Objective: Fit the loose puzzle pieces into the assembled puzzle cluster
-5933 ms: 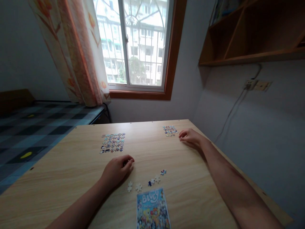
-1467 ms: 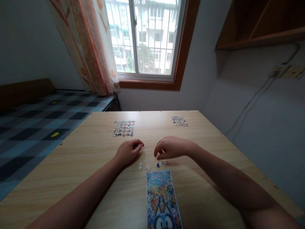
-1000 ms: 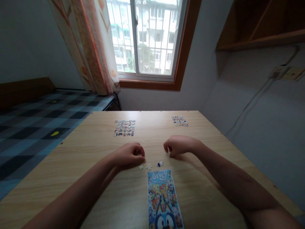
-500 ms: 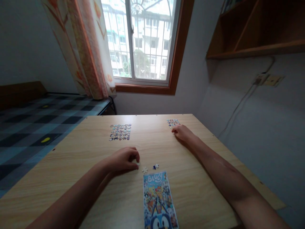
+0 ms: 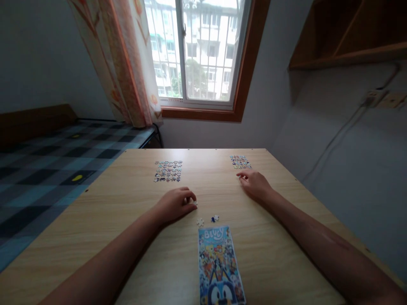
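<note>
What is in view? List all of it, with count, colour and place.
table: one, light wood, foreground
card: one, blue cartoon print, near edge, centre
loose pieces: two or three, white and blue, just beyond the card
large grid: one, multicoloured pieces, far left of table
small grid: one, multicoloured pieces, far right of table
window: one, brown frame, behind table
curtain: one, orange and cream, left of window
bed: one, blue-grey check cover, left
shelf: one, brown wood, upper right
socket: one, pale, right wall, cable hanging
left hand: curled, on table beside loose pieces
right hand: on table, fingertips just short of small grid
</note>
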`<state>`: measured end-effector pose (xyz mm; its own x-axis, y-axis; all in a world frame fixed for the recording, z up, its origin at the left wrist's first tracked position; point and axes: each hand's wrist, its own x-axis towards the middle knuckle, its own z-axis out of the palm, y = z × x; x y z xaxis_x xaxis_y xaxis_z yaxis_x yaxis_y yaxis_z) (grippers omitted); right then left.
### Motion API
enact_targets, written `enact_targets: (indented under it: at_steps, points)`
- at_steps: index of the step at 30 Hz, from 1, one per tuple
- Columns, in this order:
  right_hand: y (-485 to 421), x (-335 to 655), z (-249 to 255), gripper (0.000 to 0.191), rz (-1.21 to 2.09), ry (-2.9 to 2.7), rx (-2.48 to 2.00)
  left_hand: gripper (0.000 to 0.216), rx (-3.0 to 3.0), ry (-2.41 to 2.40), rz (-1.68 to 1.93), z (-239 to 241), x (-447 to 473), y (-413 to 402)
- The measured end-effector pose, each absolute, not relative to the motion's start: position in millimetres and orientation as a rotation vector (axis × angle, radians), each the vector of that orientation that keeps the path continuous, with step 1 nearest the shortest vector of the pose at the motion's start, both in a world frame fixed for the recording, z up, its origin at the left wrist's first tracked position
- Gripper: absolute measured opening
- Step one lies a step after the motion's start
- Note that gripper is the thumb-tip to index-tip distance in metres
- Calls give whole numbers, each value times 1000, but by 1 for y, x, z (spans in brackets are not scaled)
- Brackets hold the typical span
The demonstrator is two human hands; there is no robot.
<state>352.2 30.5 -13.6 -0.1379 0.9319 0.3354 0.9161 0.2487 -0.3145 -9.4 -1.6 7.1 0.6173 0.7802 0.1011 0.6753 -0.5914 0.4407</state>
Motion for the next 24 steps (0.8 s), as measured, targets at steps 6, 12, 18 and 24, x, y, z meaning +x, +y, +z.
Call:
enact_targets:
  at_steps: [6, 12, 18, 24]
  points:
    - [8, 333, -17, 24, -13, -2155, -1427, 18, 2542, 1202, 439, 1, -6, -4]
    - [-28, 304, 2, 27, 290, -2513, -872, 19, 2414, 1254, 515, 1, -7, -4]
    - [-56, 277, 8, 32, 282, -2733, -696, 11, 2316, 1207, 540, 2, -6, -6]
    - [-42, 284, 10, 21, -2, -2754, -889, 11, 2564, 1204, 553, 6, 1, -14]
